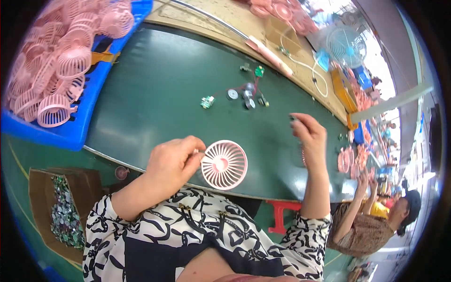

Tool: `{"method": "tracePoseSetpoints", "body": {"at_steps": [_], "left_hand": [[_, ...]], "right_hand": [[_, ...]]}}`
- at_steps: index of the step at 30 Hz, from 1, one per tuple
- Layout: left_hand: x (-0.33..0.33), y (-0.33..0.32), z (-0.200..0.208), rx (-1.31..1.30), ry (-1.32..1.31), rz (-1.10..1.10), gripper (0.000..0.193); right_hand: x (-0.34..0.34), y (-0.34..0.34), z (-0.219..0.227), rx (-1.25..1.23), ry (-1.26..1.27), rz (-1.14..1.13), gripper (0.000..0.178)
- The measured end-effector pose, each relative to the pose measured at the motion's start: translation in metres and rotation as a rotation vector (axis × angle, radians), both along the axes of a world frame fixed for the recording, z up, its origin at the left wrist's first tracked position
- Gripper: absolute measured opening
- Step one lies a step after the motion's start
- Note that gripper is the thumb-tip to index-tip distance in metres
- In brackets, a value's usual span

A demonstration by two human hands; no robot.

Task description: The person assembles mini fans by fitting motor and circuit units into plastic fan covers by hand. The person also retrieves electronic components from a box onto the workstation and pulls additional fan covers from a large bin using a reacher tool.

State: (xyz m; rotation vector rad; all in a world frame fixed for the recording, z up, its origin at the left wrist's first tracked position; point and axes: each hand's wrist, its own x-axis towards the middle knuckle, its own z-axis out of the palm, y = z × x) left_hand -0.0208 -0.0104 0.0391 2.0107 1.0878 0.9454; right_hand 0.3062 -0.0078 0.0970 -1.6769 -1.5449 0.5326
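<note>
My left hand (176,160) is closed in a pinch on the left edge of a round, slotted pink fan grille (236,164), held above the table's near edge. Its hollow side faces up, with a solid disc at the centre. Farther right, my right hand (310,136) is raised over the table with thumb and forefinger together; a small dark bit shows at the fingertips, too small to name. Beyond my hands lie small motors (248,96), a silver disc (232,94) and green circuit boards (207,102) with thin red wires.
A blue crate (89,108) heaped with pink grilles (75,51) stands at left. Below it is a cardboard box (40,188) of small parts. A pink-ended rod (272,58) lies along the table's (155,75) far edge. At right a co-worker (371,225) sits near more pink parts.
</note>
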Motion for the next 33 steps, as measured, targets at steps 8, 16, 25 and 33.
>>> {"method": "tracePoseSetpoints", "body": {"at_steps": [8,16,25,33], "left_hand": [[0.001,0.011,-0.010,0.082,0.011,-0.084,0.033],[0.001,0.012,-0.012,0.272,0.190,-0.293,0.046],[0.007,0.007,-0.022,0.317,0.126,-0.279,0.034],[0.003,0.007,-0.032,0.321,0.101,-0.250,0.031]], "right_hand": [[0.012,-0.009,-0.027,0.043,-0.130,0.018,0.044],[-0.001,-0.066,-0.053,0.011,-0.369,-0.192,0.026],[-0.033,-0.080,-0.066,0.058,-0.480,-0.162,0.027],[-0.038,-0.079,-0.061,-0.065,-0.411,-0.136,0.028]]}}
